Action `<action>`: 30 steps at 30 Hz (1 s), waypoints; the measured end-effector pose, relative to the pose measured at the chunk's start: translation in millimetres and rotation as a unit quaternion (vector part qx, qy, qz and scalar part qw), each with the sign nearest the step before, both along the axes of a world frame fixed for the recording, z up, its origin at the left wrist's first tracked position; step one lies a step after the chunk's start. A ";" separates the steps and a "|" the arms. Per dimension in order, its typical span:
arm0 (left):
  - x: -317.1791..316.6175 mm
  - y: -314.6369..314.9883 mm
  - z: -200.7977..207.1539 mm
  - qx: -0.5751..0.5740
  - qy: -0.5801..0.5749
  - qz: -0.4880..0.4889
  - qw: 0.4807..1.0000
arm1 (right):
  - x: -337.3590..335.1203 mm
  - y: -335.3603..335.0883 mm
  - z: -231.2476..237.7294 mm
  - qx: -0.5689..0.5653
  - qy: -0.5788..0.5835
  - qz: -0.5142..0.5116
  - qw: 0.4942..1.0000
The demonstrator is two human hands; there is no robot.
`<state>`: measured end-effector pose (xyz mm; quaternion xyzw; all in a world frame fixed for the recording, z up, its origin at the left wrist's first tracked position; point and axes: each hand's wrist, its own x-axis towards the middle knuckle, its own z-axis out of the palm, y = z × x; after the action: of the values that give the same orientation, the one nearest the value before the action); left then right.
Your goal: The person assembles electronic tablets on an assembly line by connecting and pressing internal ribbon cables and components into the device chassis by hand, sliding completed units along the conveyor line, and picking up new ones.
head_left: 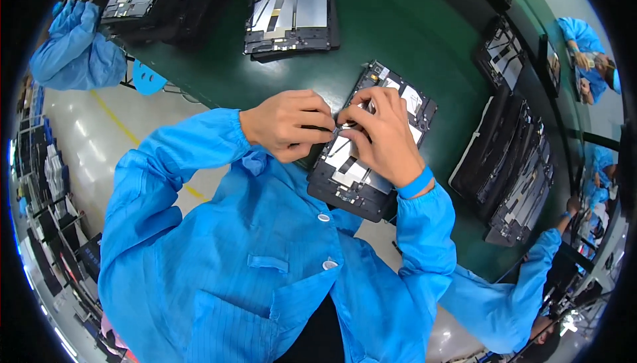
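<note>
The left hand [292, 125] and right hand [386, 136] curl at the left edge of the open-backed tablet [348, 197], grips unclear; a finger slip could damage exposed components [411, 102].

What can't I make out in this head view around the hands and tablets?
All in the head view:
Opened tablet: the part beneath the right hand, which covers it.
Left hand: whether it pinches anything; its own curl hides this.
Upper stack of tablets: its far end, cut off by the top edge.
</note>
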<state>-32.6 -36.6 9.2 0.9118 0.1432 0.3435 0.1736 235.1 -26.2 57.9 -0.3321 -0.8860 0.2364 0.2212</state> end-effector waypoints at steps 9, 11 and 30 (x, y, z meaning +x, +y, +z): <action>-1.8 -1.2 -12.5 -0.002 -0.041 0.006 0.999 | -10.0 1.8 -2.3 0.042 -0.067 0.007 0.997; -0.2 0.3 -17.7 0.004 -0.059 -0.021 0.998 | -10.8 -3.2 -2.3 0.068 -0.080 0.003 0.994; 5.2 31.4 -12.0 0.109 -0.047 -0.155 0.981 | -13.8 -3.4 0.2 0.078 -0.118 0.002 0.990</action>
<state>-27.4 -5.2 -2.9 0.9194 -0.0466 0.3680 0.1310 221.3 -29.7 58.1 -0.3375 -0.9223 0.1260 0.1400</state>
